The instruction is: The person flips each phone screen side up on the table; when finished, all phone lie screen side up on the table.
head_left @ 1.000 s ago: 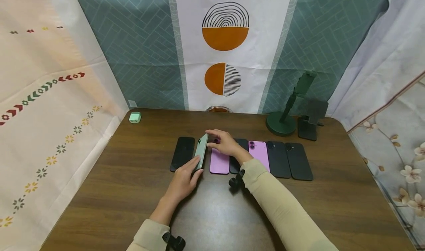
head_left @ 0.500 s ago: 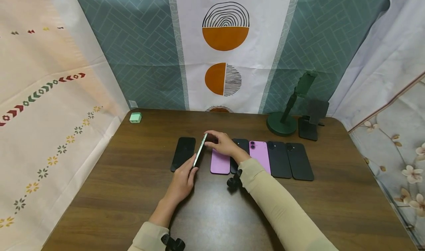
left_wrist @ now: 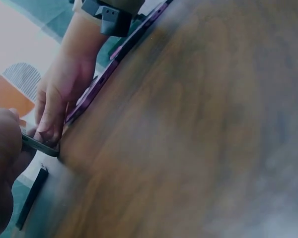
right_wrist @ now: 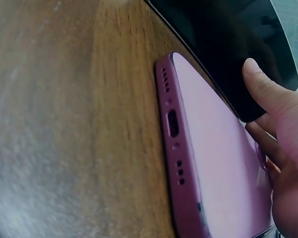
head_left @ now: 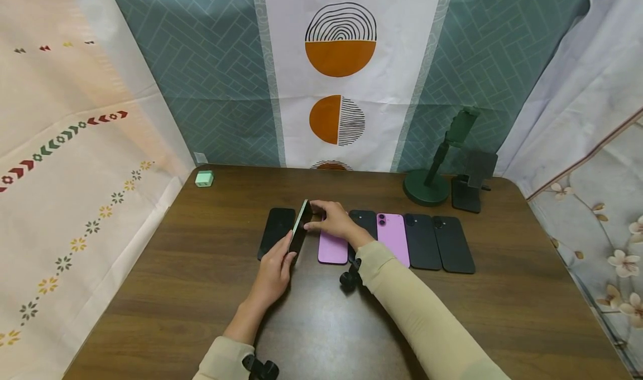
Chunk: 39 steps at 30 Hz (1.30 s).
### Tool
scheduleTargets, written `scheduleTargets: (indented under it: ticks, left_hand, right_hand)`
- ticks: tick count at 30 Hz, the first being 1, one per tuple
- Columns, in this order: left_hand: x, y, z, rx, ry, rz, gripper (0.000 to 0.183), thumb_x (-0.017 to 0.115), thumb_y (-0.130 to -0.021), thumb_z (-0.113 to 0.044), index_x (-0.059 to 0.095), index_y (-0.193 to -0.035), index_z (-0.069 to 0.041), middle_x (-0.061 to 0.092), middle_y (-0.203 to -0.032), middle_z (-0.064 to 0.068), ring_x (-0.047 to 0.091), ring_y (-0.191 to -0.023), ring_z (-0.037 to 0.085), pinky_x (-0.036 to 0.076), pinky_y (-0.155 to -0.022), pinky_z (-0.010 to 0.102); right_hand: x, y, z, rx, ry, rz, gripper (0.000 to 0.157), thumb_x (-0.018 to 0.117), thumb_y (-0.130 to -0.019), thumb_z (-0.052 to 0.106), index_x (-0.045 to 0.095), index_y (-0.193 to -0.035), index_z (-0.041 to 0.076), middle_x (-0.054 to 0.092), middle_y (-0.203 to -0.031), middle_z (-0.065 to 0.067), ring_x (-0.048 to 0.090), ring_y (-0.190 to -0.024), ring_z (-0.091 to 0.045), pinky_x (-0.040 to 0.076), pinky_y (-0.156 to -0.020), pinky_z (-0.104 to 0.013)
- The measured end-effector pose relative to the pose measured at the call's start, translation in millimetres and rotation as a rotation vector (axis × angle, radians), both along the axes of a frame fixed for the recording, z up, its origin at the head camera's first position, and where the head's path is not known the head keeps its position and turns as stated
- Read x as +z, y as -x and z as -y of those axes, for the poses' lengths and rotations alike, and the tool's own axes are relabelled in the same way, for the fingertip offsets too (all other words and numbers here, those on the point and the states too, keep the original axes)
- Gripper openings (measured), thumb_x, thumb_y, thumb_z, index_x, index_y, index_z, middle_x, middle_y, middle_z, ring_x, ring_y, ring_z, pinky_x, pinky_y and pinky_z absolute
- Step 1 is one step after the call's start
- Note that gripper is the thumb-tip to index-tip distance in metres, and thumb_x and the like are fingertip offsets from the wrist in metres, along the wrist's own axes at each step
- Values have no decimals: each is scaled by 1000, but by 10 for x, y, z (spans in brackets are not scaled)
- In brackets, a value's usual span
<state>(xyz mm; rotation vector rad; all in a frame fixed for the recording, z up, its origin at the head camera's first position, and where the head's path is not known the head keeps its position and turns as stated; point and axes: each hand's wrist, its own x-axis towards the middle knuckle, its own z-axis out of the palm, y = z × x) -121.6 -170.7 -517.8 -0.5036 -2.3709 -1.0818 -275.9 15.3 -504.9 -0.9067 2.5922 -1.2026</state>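
Note:
A light green smartphone (head_left: 301, 225) is tilted up on its side above the table, its dark screen facing right. My left hand (head_left: 271, 269) holds its near end between thumb and fingers. My right hand (head_left: 334, 221) pinches the far end; in the right wrist view the thumb lies on the black screen (right_wrist: 213, 42). Left of it a black phone (head_left: 277, 232) lies flat. Just right is a pink phone (head_left: 332, 248), partly hidden by my right hand. In the left wrist view, my left hand (left_wrist: 2, 163) covers much of the held phone (left_wrist: 42, 146).
A dark phone (head_left: 364, 219), another pink phone (head_left: 393, 235) and two black phones (head_left: 422, 241) continue the row rightward. Behind them stand a green phone stand (head_left: 426, 187) and a black stand (head_left: 467, 193). A mint-green charger block (head_left: 204, 178) sits at the table's far left corner.
The green phone has turned over its long edge: its pale back showed first, then its thin edge, now its dark screen. Both hands kept hold, and the right hand shifted slightly left.

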Motion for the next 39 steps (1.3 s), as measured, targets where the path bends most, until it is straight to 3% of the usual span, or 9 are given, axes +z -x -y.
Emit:
scheduleTargets:
  ticks: [5, 10, 13, 18, 22, 27, 32, 39]
  left_hand:
    - [39, 21, 18, 11, -29, -12, 50, 71, -90, 6, 56, -137, 11, 60, -136, 26, 61, -122, 40, 49, -98, 47]
    - [42, 34, 35, 40, -76, -90, 47, 79, -81, 7, 67, -126, 9, 65, -132, 20, 65, -117, 36, 47, -99, 22]
    - [35, 38, 38, 42, -95, -125, 45, 81, -78, 9, 70, -121, 9, 67, -129, 18, 67, -113, 36, 42, -100, 13]
    - [17, 53, 49, 46, -117, -163, 43, 82, -74, 13, 72, -116, 9, 69, -125, 16, 68, -110, 35, 43, -100, 16]
    - [8, 74, 71, 57, -119, -172, 45, 84, -70, 14, 72, -113, 10, 69, -123, 18, 69, -107, 35, 44, -97, 15]
    - [28, 49, 96, 35, -188, -70, 48, 86, -68, 13, 70, -113, 14, 68, -124, 22, 69, -104, 35, 51, -84, 16]
    - [6, 42, 127, 15, -273, -9, 48, 85, -66, 14, 69, -112, 17, 67, -124, 24, 69, -99, 38, 56, -77, 27]
    - [7, 37, 138, 46, -248, 52, 46, 87, -67, 12, 72, -111, 14, 68, -121, 24, 73, -88, 34, 57, -72, 27]
  right_hand:
    - [-18, 13, -1, 0, -6, -17, 67, 84, -85, 28, 58, -140, 1, 68, -124, -14, 63, -107, -23, 53, -92, -38]
    - [-29, 11, -3, 2, -12, -26, 66, 85, -84, 27, 58, -139, 1, 68, -122, -12, 62, -102, -22, 52, -89, -37]
    - [-33, 1, -5, -8, -34, -23, 67, 84, -85, 29, 57, -140, 1, 65, -127, -12, 61, -107, -23, 51, -94, -38]
    - [-31, -14, -5, -23, -77, -21, 69, 83, -85, 33, 56, -142, 4, 61, -136, -11, 58, -121, -23, 46, -105, -40]
    - [-15, -16, -5, -25, -80, -28, 69, 83, -85, 32, 56, -142, 4, 61, -135, -11, 58, -122, -24, 46, -105, -40]
    - [-13, -10, -8, -23, -79, -32, 65, 84, -85, 31, 59, -140, 6, 62, -133, -9, 58, -119, -23, 47, -103, -40]
    - [-11, -1, -13, -7, -81, -29, 63, 83, -86, 30, 60, -139, 6, 63, -132, -9, 59, -119, -23, 47, -103, -39]
    - [-6, 16, -49, 23, -67, -32, 60, 84, -85, 25, 61, -137, 5, 64, -131, -11, 60, -116, -24, 48, -102, -39]
